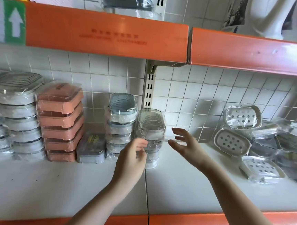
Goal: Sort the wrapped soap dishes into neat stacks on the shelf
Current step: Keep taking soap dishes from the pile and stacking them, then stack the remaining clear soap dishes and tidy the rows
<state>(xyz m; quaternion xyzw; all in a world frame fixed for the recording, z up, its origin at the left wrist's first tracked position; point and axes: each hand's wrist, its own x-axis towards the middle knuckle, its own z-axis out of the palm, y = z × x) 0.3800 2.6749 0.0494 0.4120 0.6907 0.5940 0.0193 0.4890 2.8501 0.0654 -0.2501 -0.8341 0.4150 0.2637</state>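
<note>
Between the hands: clear-lidded soap dish stack (150, 135)
Left hand (133, 157): blurred, fingers loosely curled, holding nothing
Right hand (186, 142): spread wide, empty
Shelf (182, 183): bare below hands
Far right: unsorted wrapped dishes (260, 142)

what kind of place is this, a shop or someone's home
Most likely a shop aisle or stockroom: orange-edged retail shelving on a slotted wall upright, many identical plastic-wrapped soap dishes stacked, like the pink stack, and an unsorted wrapped pile.

A shop: orange-edged display shelves (106, 33) on a slotted wall upright (149, 91), white tiled wall (191, 91), and stacks of plastic-wrapped soap dishes (60, 120) stocked along the shelf's back edge.
</note>
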